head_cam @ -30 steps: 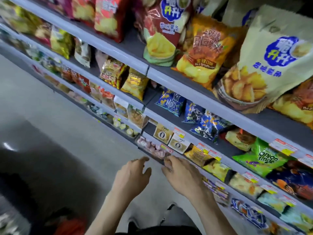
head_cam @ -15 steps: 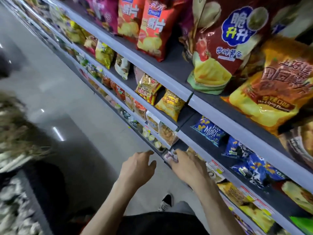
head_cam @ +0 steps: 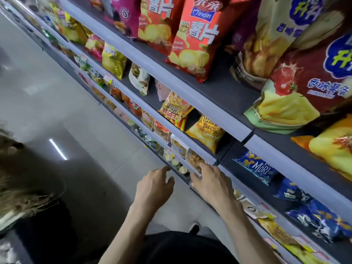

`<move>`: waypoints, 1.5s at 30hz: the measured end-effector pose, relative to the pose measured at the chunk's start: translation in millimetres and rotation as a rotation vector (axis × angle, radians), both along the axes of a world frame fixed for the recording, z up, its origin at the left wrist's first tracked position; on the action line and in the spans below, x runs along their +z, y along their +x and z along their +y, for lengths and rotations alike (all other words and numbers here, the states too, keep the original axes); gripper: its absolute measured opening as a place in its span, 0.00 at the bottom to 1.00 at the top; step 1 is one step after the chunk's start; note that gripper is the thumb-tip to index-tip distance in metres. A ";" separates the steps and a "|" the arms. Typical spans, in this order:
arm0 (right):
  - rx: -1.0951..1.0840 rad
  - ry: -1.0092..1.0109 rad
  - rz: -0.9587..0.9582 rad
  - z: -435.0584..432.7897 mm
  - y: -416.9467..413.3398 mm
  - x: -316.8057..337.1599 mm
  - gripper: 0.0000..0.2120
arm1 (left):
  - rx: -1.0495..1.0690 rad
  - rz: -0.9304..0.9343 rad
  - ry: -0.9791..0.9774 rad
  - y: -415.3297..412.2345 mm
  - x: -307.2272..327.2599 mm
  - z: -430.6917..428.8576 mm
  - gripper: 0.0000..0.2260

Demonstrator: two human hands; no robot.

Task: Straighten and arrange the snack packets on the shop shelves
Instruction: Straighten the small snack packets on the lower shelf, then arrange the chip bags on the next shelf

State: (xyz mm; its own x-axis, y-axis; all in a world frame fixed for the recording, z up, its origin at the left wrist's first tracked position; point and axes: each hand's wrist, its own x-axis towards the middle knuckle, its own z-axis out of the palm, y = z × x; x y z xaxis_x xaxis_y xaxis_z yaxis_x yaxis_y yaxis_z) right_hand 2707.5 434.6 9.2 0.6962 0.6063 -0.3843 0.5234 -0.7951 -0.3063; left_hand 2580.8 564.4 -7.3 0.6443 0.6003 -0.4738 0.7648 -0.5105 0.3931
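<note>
Reaching low with right hand (head_cam: 210,184), fingers (head_cam: 202,168) curled over a clear packet (head_cam: 194,159) on a lower shelf (head_cam: 204,159), packet just beyond fingertips, firm pinch unclear; left hand (head_cam: 155,188) loosely spread, empty, beside shelf edge, farther off.

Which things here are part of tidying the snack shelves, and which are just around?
Part of the job:
right hand on a lower shelf edge
left hand, empty
clear snack packet by the right fingers
orange Minqin chip bag
blue Mori packets

Just around:
floor
shoe
</note>
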 end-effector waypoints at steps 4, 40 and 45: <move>-0.145 -0.010 -0.009 38.5 -6.0 -3.9 0.19 | -0.124 -0.052 0.001 14.9 -7.4 69.0 0.19; -1.105 0.733 0.217 80.9 124.0 -121.9 0.52 | -0.098 -0.468 -0.251 236.0 -98.0 244.0 0.37; -1.049 0.724 0.233 83.2 120.5 -111.8 0.44 | -0.001 -0.624 -0.250 204.5 -84.0 247.1 0.33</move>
